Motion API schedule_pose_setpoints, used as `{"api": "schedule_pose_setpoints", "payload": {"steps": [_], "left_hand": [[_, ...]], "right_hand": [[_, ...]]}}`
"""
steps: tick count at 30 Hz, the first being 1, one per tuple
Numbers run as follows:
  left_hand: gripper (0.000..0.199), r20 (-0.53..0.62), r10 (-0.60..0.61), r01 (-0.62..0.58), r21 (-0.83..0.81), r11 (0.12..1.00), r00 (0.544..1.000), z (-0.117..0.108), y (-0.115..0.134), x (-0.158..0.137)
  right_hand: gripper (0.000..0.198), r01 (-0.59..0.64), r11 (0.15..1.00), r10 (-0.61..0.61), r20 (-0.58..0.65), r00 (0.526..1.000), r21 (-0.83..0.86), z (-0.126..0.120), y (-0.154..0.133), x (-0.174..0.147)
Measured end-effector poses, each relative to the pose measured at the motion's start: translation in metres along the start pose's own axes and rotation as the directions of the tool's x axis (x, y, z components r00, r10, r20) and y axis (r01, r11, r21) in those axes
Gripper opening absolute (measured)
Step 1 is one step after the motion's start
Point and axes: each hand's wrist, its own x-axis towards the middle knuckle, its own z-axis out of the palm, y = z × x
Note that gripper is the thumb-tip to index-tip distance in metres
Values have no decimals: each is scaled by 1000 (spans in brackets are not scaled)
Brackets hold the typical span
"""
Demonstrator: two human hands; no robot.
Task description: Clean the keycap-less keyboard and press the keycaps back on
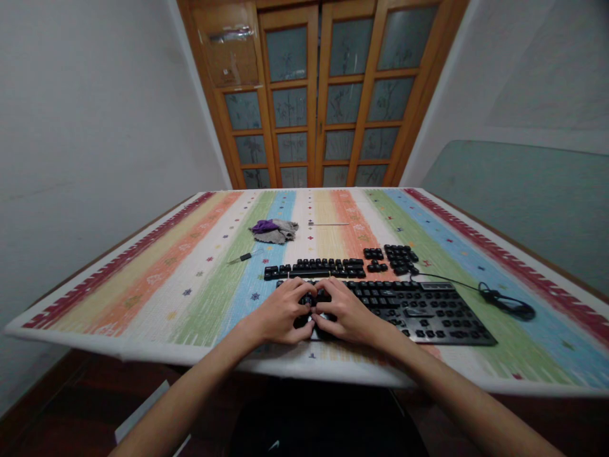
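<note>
A black keyboard [450,317] lies near the table's front edge, many of its keys stripped of their caps at the right part. Over its left end, my left hand [288,311] and my right hand [340,311] meet with fingers curled and tips close together. Whatever the fingertips pinch is small and mostly hidden; a whitish bit shows between the thumbs. Just behind the keyboard, loose black keycaps [328,263] are laid out in rows, with further groups of keycaps [400,257] to the right.
A grey and purple cloth [280,233] is crumpled farther back, beside a thin stick-like tool [330,224]. To the left lies a small wire keycap puller [245,257] with a black handle. The keyboard's coiled cable [511,304] rests at right on the striped tablecloth [204,279].
</note>
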Motion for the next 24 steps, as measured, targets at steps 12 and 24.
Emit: {"api": "schedule_pose_setpoints", "payload": {"steps": [12, 24], "left_hand": [[24, -32, -402, 403, 21, 915, 915, -14, -105, 48], [18, 56, -397, 398, -14, 917, 916, 3, -136, 59]], "right_hand": [[11, -163, 987, 155, -325, 933, 2, -15, 10, -2], [14, -213, 977, 193, -391, 900, -7, -22, 13, -4]]}}
